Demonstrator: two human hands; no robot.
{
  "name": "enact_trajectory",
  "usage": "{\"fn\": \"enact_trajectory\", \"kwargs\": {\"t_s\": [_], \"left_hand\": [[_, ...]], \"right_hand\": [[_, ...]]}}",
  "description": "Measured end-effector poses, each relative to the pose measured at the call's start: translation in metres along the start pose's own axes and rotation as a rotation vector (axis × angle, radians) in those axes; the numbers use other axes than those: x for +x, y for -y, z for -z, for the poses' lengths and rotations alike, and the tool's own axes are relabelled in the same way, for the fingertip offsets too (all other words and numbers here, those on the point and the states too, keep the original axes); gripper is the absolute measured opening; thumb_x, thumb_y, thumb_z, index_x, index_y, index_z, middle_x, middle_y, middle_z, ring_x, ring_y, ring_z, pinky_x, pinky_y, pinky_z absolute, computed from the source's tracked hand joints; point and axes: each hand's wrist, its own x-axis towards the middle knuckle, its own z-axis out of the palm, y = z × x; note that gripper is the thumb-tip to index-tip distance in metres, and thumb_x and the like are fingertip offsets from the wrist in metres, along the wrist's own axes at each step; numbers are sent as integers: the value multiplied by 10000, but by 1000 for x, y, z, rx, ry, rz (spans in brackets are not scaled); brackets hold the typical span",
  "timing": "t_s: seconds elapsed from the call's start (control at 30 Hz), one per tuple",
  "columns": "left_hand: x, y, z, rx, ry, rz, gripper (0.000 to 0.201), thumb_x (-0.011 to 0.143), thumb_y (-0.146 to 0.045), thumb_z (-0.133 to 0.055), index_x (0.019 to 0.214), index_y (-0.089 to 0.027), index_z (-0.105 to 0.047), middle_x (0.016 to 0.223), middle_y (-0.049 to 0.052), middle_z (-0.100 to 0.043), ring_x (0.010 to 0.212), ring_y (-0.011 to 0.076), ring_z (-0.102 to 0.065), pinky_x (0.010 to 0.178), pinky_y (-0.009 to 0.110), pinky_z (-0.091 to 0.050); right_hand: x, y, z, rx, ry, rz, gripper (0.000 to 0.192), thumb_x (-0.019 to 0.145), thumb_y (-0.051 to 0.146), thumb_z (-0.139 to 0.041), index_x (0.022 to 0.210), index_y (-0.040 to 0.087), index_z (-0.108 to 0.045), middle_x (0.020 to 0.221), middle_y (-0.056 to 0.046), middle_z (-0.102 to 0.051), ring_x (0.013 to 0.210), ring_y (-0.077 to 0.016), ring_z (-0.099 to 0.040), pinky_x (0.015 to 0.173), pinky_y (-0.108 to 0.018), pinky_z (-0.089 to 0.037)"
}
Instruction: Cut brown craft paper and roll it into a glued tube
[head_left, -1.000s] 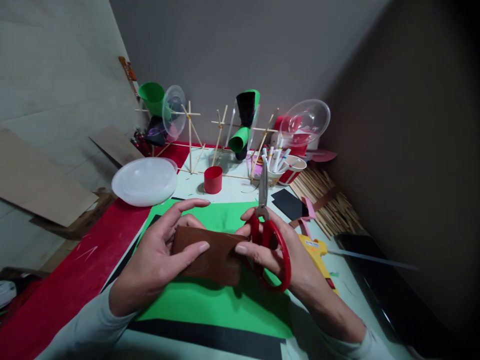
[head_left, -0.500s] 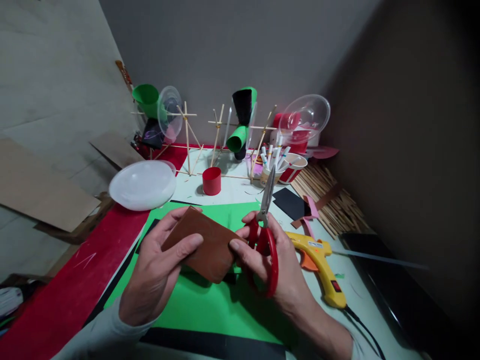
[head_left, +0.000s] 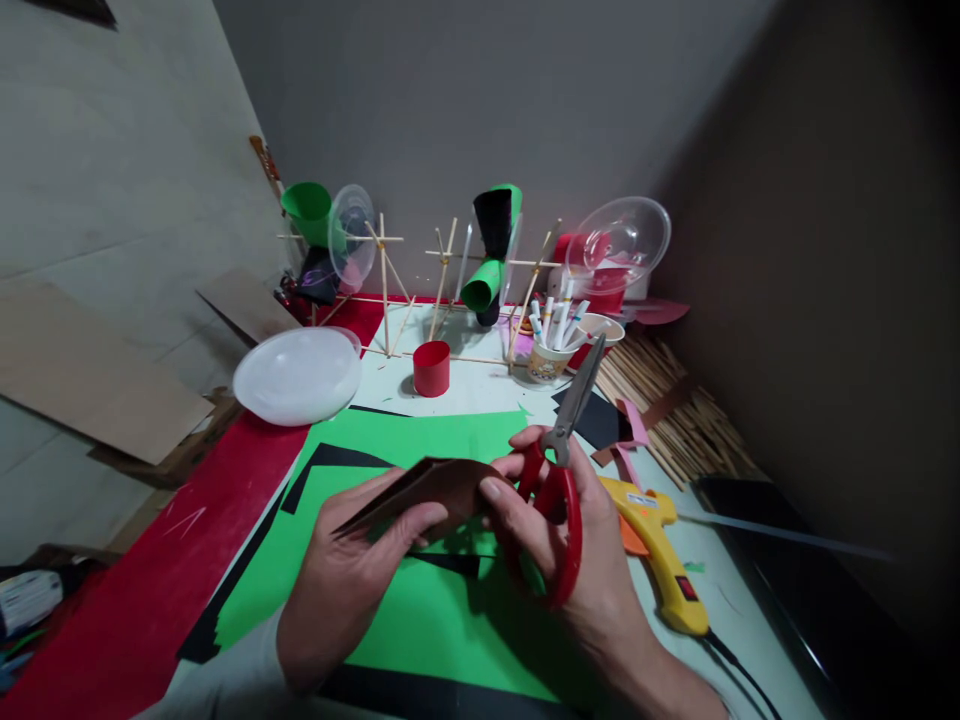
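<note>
Head view: brown sheet [head_left: 427, 487] is pinched between left hand [head_left: 352, 580] and the thumb of right hand [head_left: 570, 560], above the green paper [head_left: 420, 610]. It lies nearly edge-on, long axis running left to right. Red-handled scissors [head_left: 559, 490], gripped by the right fingers, point up-right, blades apparently shut.

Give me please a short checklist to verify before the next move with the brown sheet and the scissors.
1. Left hand grips brown sheet: ok.
2. Right hand holds scissors, thumb on the sheet: ok.
3. Blades closed, pointing away from the fingers: ok.
4. Sheet lifted off the green paper: ok.
5. Cut line marked on the sheet: cannot tell.
6. Glue gun clear of the right hand: not ok, it lies close beside.
</note>
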Motion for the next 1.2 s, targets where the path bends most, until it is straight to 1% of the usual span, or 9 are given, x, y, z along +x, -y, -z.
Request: {"fn": "enact_trajectory", "kwargs": {"t_s": [0.23, 0.37, 0.57, 0.7, 0.8, 0.9, 0.97, 1.1, 1.2], "left_hand": [[-2, 15, 31, 556, -14, -572, 454, 960, -223, -540, 1391, -346, -613, 1279, 60, -713, 1197, 295, -610, 1004, 434, -470], [-5, 26, 33, 754, -64, -628, 553, 993, -162, -474, 1489, -406, -471, 1401, 45, -643, 1322, 287, -544, 1113, 474, -413], [-8, 18, 17, 759, -13, -747, 604, 947, -20, -504, 1502, -257, -478, 1439, 82, -613, 1373, 224, -493, 1162, 354, -377], [-2, 12, 12, 565, -151, -535, 550, 948, -74, -573, 1357, -440, -607, 1509, -83, -558, 1348, 160, -526, 1169, 307, -363], [6, 7, 14, 182, -257, -76, 322, 947, -291, -642, 1228, -435, -706, 1349, -70, -692, 1210, 165, -640, 1022, 266, -503], [10, 5, 16, -291, -162, 293, 400, 885, -423, -700, 1284, -405, -678, 1053, -11, -783, 851, 140, -711, 655, 179, -561], [8, 6, 14, -370, -102, 343, 502, 839, -410, -756, 1329, -397, -649, 974, -3, -772, 737, 126, -679, 598, 169, -545], [4, 9, 10, -327, 19, 352, 429, 751, -340, -846, 1170, -346, -757, 1087, 19, -780, 879, 201, -723, 738, 246, -602], [12, 5, 14, -377, -41, 419, 370, 721, -332, -866, 1080, -293, -786, 1051, 26, -795, 874, 206, -737, 713, 234, -609]], "right_hand": [[4, 9, 2, 134, -2, -110, 503, 759, 413, -846, 1059, 233, -485, 921, 2, -742, 622, -104, -693, 562, -208, -597], [2, 13, 3, 158, 99, -210, 490, 786, 437, -817, 1055, 229, -465, 828, 40, -697, 543, -93, -672, 484, -184, -548], [2, 10, 3, 140, 58, -106, 530, 681, 301, -902, 1026, 243, -504, 807, 76, -669, 614, -65, -647, 569, -159, -547], [6, 9, 4, 122, 21, -54, 542, 662, 232, -895, 1036, 249, -503, 824, 77, -665, 593, -66, -624, 548, -169, -526], [7, 10, 4, 71, 13, -47, 503, 681, 239, -871, 1016, 248, -496, 738, 93, -632, 518, -64, -578, 503, -178, -484], [6, 6, 3, -3, 32, -46, 455, 726, 260, -834, 1023, 255, -490, 672, 99, -598, 505, -79, -543, 501, -199, -464], [5, 1, 2, -41, 56, -38, 435, 750, 275, -818, 1043, 261, -495, 696, 88, -605, 530, -90, -538, 521, -216, -466], [4, -3, 1, -25, 126, -73, 455, 755, 323, -827, 1067, 270, -500, 733, 81, -609, 546, -98, -526, 536, -231, -468], [6, 8, 8, -45, 188, -85, 442, 750, 379, -835, 1029, 252, -517, 755, 62, -636, 602, -116, -574, 582, -242, -481]]}}
